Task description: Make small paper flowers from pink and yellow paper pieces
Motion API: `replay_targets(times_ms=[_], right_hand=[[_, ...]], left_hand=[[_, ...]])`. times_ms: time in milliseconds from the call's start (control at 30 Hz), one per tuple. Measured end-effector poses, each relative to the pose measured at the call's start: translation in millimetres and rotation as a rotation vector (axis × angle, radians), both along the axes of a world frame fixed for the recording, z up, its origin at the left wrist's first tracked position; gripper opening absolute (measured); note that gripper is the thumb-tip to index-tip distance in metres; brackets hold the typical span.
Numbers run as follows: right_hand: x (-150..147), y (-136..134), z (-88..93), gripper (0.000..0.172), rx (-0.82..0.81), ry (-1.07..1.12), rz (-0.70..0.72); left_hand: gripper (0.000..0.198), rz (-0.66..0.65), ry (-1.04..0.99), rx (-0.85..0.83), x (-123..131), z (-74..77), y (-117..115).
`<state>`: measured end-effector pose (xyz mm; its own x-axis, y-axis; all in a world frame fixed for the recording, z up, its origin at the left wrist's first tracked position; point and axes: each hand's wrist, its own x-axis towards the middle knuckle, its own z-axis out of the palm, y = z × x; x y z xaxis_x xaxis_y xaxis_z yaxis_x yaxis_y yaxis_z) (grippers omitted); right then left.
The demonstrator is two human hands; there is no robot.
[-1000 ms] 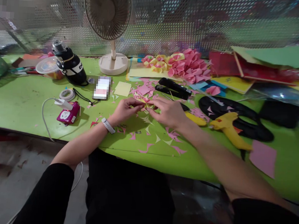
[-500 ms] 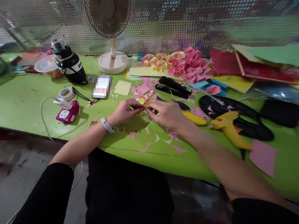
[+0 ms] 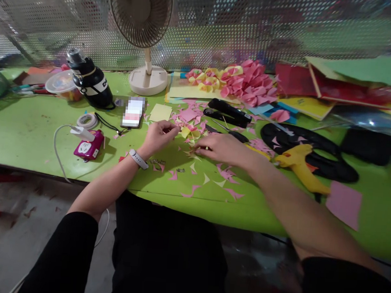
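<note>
My left hand point(image 3: 159, 139) is just over the table, its thumb and fingers drawn together. Anything between those fingertips is too small to make out. Beside them is a small yellow and pink paper flower point(image 3: 189, 132), between my two hands. My right hand point(image 3: 220, 149) is low over the table, fingers together and tips down among small paper scraps; what they pinch, if anything, is unclear. Pink cut scraps point(image 3: 225, 172) lie in front of it. Behind it are scissors point(image 3: 234, 133) and a black stapler point(image 3: 229, 113).
A yellow glue gun point(image 3: 302, 166) lies right of my right forearm, near a pink paper square point(image 3: 344, 204). Pink paper flowers point(image 3: 249, 83) are heaped at the back. A fan point(image 3: 148, 79), black bottle point(image 3: 91, 82), phone point(image 3: 133, 112) and purple power adapter point(image 3: 89, 146) stand left.
My hands were together at the fingertips and have moved apart. The left shifted up and left, the right slightly down. The yellow and pink flower now shows between them.
</note>
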<state>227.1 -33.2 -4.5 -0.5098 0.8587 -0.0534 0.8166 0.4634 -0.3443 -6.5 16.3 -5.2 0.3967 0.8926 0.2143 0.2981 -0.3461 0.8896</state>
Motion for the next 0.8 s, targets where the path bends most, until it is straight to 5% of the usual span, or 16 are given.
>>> replay_targets(times_ms=[267, 500, 800], right_hand=[[-6.4, 6.6, -10.9, 0.022, 0.233, 0.121, -0.259], [-18.2, 17.3, -30.9, 0.017, 0.430, 0.119, -0.285], [-11.3, 8.6, -11.7, 0.015, 0.464, 0.237, -0.307]], left_hand=[[0.018, 0.009, 0.128, 0.132, 2.4, -10.3, 4.2], [0.016, -0.048, 0.117, 0.162, 0.7, -14.9, 7.3], [0.036, -0.106, 0.145, 0.176, -0.8, -15.1, 6.9]])
